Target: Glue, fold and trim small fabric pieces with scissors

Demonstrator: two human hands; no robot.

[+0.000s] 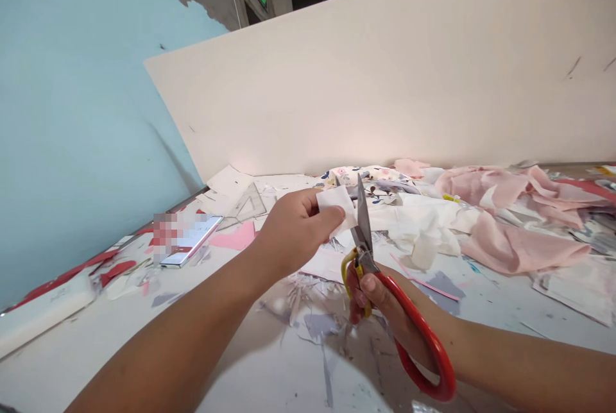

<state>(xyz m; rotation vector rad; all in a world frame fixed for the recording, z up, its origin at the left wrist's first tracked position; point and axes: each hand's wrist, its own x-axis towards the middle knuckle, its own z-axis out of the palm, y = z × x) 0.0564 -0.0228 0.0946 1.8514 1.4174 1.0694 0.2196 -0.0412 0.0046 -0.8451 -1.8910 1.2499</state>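
Note:
Between the thumb and fingers of my left hand (301, 227) is a small white piece of paper or cloth (335, 202); I cannot tell which material. My right hand (380, 297) grips a pair of scissors (364, 217) with a red handle and yellow on the other loop. The blades point up and are spread apart, right beside the white piece's right edge. Both hands are above the table (269, 362). Below them lie thin shreds and grey scraps (322, 323).
A lit phone (192, 243) and a clear set square (248, 202) lie on the left. Pink cloth (524, 243), white scraps (423, 220) and floral fabric (380, 177) are heaped at the back and right. A pale board (385, 73) stands behind the table, next to a blue wall (86, 111).

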